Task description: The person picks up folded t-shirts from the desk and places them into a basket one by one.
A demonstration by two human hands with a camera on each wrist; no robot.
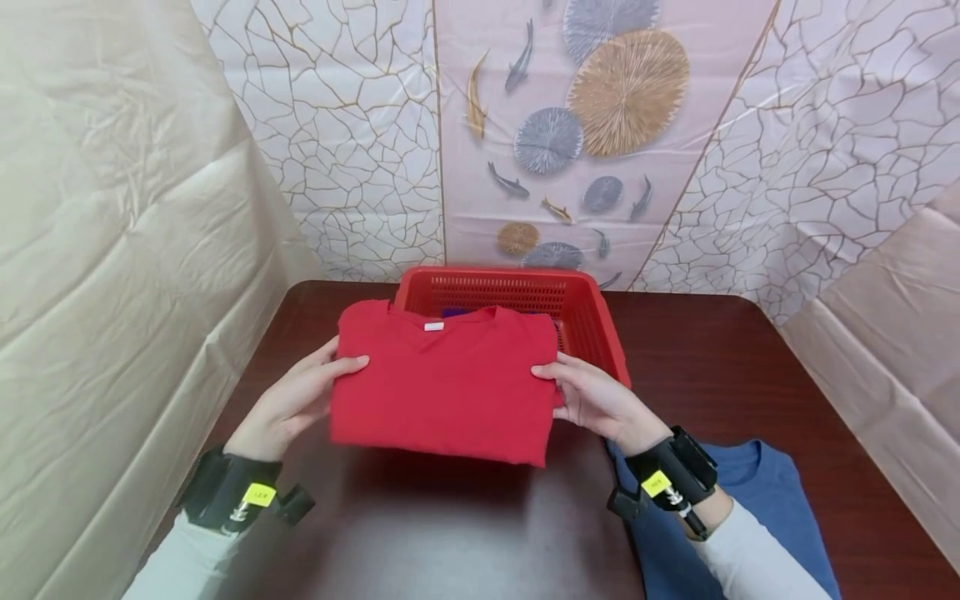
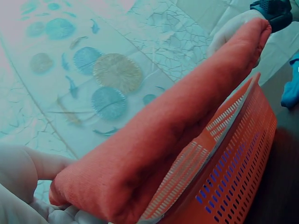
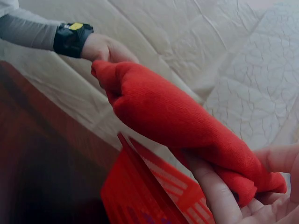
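Sleeves, pale [image 1: 757,558], nearest camera, black wrist straps [image 1: 217,485] just past them, yellow tags [image 1: 259,494] on both. Left hand [image 1: 288,404] pinching left edge of folded red V-neck shirt [image 1: 442,392], thumb on the front, fingers behind. Right hand [image 1: 596,398] pinching opposite edge, same thumb-front hold. Shirt spans between both hands, raised off the table, white neck label [image 1: 434,327] at its far edge. Blue shirt [image 1: 776,500] lies below and right of the right-hand grip, partly under that forearm, neckline visible. Dark reddish-brown table [image 1: 697,358] beneath everything. Red perforated plastic basket [image 1: 588,321] just beyond the held shirt, partly covered by it; purple item [image 1: 454,312] inside, mostly hidden. Farthest from grips: backdrop cloth [image 1: 352,108], crackle pattern, pink fish panel [image 1: 487,200].
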